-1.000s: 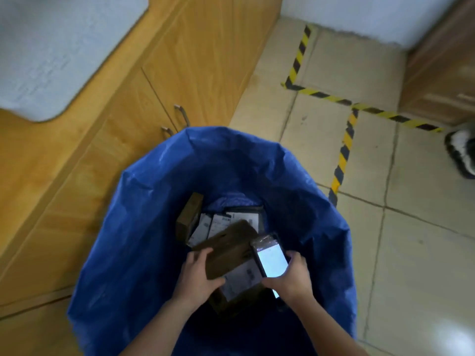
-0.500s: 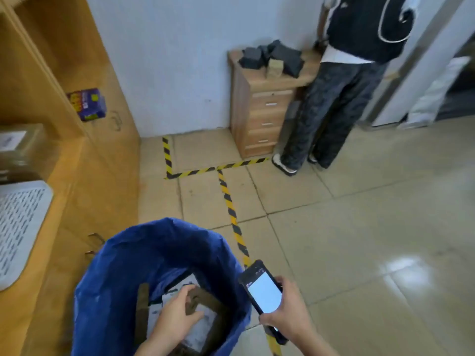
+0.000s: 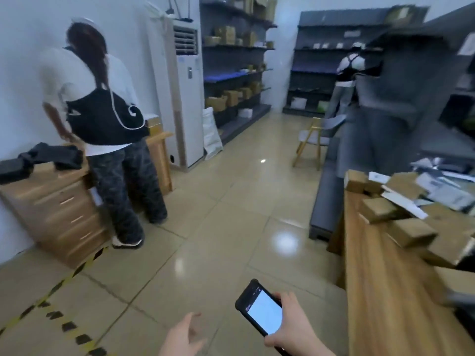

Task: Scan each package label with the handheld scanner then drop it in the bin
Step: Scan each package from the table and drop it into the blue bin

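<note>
My right hand (image 3: 293,327) grips the black handheld scanner (image 3: 259,309), its lit white screen facing up, low in the view above the tiled floor. My left hand (image 3: 185,337) hangs empty beside it at the bottom edge, fingers apart. A pile of brown cardboard packages (image 3: 408,214) with white labels lies on the wooden counter (image 3: 372,291) to the right, well beyond both hands. The blue bin is out of view.
A person (image 3: 102,129) stands at a wooden drawer unit (image 3: 59,211) on the left. Yellow-black floor tape (image 3: 64,281) runs at lower left. A tall white air conditioner (image 3: 185,98), dark shelving (image 3: 236,62), a chair (image 3: 313,140) and another person (image 3: 347,80) are farther back.
My view has swung up and right, away from the blue bin. My left hand let go of the package in the bin and came out empty. The scanner stays in my right hand.
</note>
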